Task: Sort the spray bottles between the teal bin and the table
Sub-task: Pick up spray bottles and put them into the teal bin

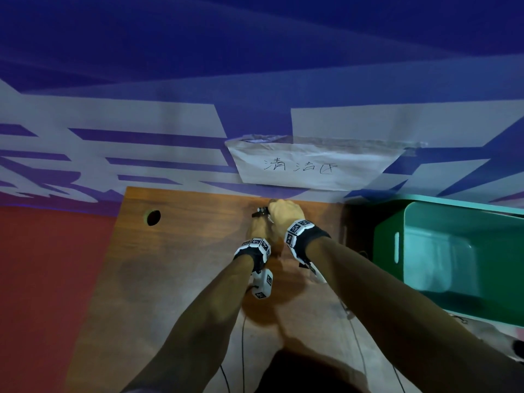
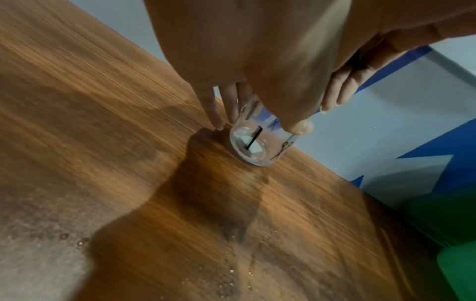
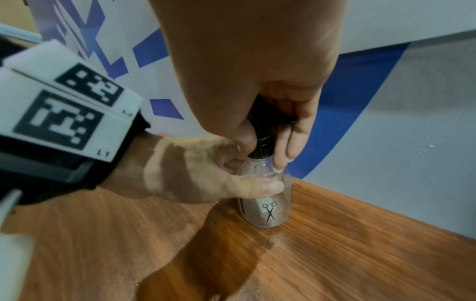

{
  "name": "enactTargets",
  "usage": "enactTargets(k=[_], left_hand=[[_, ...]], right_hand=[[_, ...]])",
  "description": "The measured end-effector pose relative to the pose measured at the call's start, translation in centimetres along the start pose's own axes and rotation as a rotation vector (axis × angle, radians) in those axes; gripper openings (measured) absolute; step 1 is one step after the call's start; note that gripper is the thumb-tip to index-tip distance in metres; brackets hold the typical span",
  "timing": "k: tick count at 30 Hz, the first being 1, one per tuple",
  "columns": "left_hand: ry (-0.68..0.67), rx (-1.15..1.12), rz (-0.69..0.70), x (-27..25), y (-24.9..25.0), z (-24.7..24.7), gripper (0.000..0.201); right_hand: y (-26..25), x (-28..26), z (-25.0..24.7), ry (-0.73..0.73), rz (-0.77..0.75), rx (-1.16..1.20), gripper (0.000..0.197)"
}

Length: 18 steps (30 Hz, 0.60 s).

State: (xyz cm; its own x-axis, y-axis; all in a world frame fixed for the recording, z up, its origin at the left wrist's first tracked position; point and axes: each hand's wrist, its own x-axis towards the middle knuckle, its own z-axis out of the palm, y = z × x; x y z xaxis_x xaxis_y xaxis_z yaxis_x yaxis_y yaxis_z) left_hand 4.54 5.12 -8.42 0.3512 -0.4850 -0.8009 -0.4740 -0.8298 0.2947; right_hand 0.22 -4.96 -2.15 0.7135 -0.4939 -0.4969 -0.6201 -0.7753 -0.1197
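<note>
A small clear spray bottle [image 3: 268, 205] with a black scissors print stands upright on the wooden table [image 1: 184, 251], near its far edge. My left hand [image 3: 195, 173] wraps around the bottle's clear body, thumb on the front. My right hand [image 3: 270, 130] grips the black spray head [image 3: 262, 132] from above, fingers curled down around it. In the left wrist view the bottle [image 2: 260, 142] shows from above, its base on the wood, with my left hand's fingers [image 2: 219, 110] behind it. In the head view both hands [image 1: 272, 222] meet over the bottle, which is mostly hidden. The teal bin [image 1: 453, 251] sits right of the table and looks empty.
A paper sign [image 1: 306, 165] with handwriting is taped to the blue and white wall behind the table. A round cable hole [image 1: 153, 217] lies at the table's far left. Water droplets [image 2: 226, 270] dot the wood near me. Cables trail from my wrists.
</note>
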Motion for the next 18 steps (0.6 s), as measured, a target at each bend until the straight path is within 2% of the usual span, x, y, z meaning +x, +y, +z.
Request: enactTargets(k=[2,3,4,5,7,8,9,10,11,12,13,15,17,18], left_hand=[[0.134,-0.189,-0.004,1.0,0.3,-0.3,0.070],[0.196,-0.300,-0.010,1.3,1.0,-0.6,0.060],[0.249,-0.410,-0.018,1.5,1.5,-0.7,0.040],[0.241,-0.532,-0.049,1.7,1.6,-0.8,0.025],[0.195,-0.638,-0.096,2.4,0.8,0.0,0.030],[0.108,-0.612,-0.101,2.4,0.2,0.6,0.025],[0.026,-0.577,-0.098,2.9,-0.4,1.1,0.029],[0.007,-0.519,-0.095,3.6,-0.8,1.6,0.041],[-0.023,-0.536,-0.102,3.6,-0.5,1.4,0.042],[0.011,-0.552,-0.050,3.0,0.1,0.8,0.029],[0.106,-0.600,-0.032,3.0,0.4,0.4,0.020],[0.271,-0.558,-0.001,2.7,1.1,-0.3,0.018],[0.285,-0.398,0.063,2.6,0.7,-0.2,0.004],[0.286,-0.359,0.095,2.7,0.4,-0.1,0.009]], right_hand=[[0.3,0.1,0.3,0.032,-0.007,0.015,0.024],[0.3,-0.1,0.2,0.028,0.002,0.025,0.026],[0.4,-0.2,0.2,0.024,0.009,0.036,0.027],[0.3,-0.3,0.4,0.026,0.019,0.030,0.028],[0.2,-0.3,0.8,0.046,0.023,0.027,0.028],[0.1,-0.1,1.0,0.052,0.025,0.026,0.026],[0.0,0.1,0.9,0.054,0.025,0.028,0.025],[0.0,0.2,0.8,0.055,0.016,0.036,0.024],[0.1,0.3,0.7,0.046,0.016,0.040,0.024],[0.3,0.3,0.6,0.036,0.016,0.047,0.025],[0.4,0.4,0.5,0.019,0.011,0.058,0.028],[0.9,0.3,0.3,-0.023,0.001,0.095,0.033],[1.6,0.1,0.3,-0.044,0.000,0.096,0.035],[2.1,-0.1,0.1,-0.036,-0.005,0.079,0.038]])
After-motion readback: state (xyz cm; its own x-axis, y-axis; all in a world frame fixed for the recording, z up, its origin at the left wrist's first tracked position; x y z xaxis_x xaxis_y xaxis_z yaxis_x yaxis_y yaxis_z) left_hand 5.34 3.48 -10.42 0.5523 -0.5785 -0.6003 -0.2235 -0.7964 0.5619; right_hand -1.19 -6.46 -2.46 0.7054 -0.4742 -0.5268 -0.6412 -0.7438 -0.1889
